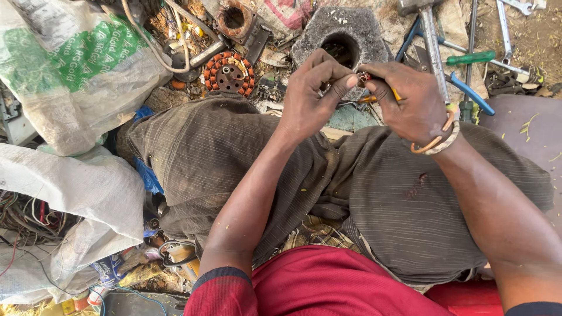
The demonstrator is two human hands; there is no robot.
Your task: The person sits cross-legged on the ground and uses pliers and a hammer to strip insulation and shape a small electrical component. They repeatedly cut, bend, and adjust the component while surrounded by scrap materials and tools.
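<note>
My left hand (313,96) and my right hand (410,102) meet above my knees, fingertips pinched together on a small reddish copper-coloured piece (364,78). An orange-yellow tool tip (397,93) pokes out from under my right fingers; most of it is hidden. Bangles (438,139) circle my right wrist. Both hands hover over my lap in brown striped trousers (222,152). Just beyond the fingers stands a grey stone block with a round hole (342,35).
A copper-wound stator ring (229,73) lies on the ground ahead left. White and green woven sacks (70,64) pile up at left, with tangled wires (26,219) below. Blue-handled pliers (468,93), a green-handled screwdriver (471,58) and wrenches (504,29) lie at upper right.
</note>
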